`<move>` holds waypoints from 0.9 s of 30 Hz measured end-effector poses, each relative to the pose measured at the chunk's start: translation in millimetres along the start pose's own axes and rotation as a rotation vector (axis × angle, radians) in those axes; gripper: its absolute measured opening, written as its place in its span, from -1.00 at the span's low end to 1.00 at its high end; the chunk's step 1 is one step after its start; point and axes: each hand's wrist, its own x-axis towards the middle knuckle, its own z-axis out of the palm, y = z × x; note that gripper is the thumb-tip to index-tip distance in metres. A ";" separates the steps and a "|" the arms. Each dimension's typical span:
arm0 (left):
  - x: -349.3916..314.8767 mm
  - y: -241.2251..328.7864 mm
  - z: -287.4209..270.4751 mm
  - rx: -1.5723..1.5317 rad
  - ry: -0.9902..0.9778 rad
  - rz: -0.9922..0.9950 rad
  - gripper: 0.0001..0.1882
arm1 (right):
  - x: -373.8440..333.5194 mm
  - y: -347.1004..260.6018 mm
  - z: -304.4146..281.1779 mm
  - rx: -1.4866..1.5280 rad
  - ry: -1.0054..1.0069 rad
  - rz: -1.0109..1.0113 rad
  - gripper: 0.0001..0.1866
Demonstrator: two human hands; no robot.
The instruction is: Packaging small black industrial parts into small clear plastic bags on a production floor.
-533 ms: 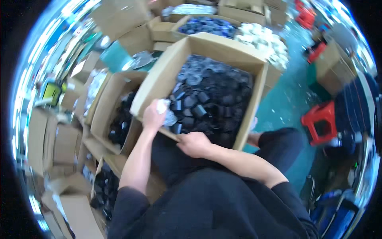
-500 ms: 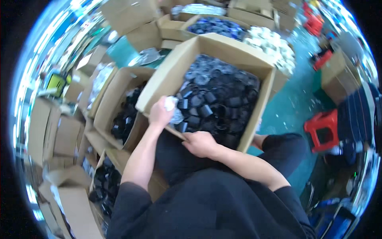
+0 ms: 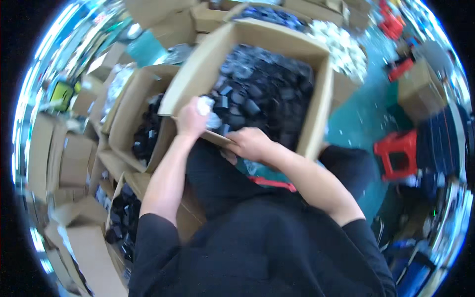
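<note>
A large open cardboard box (image 3: pixel 320 106) stands tilted in front of me, with many small black plastic parts (image 3: pixel 252 106) inside and greyish, clearer ones toward its far end. At the near left corner, my left hand (image 3: pixel 190 121) is closed around a white and clear plastic thing (image 3: pixel 206 105), whose kind I cannot make out. Its wrist rests by the box wall. My right hand (image 3: pixel 251 143) grips the near wall's top edge, thumb and fingers wrapped over the cardboard. Below that wall show my dark trouser legs and part of a red plastic stool (image 3: pixel 272 183).
Left of me stand cardboard boxes of black parts (image 3: pixel 144 136), with another batch (image 3: pixel 123 214) nearer. Beyond lie blue parts (image 3: pixel 272 17) in a box and a heap of white pieces (image 3: pixel 341 47). A red stool (image 3: pixel 397 156) stands on the green floor at right.
The big box has shifted away from me and slightly left, with both hands still at its near side. A red stool edge now shows beneath it.
</note>
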 end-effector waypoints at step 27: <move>10.1 -37.1 12.2 0.101 -0.031 0.088 -0.67 | -16.5 -15.3 26.7 -0.116 0.216 0.000 -0.80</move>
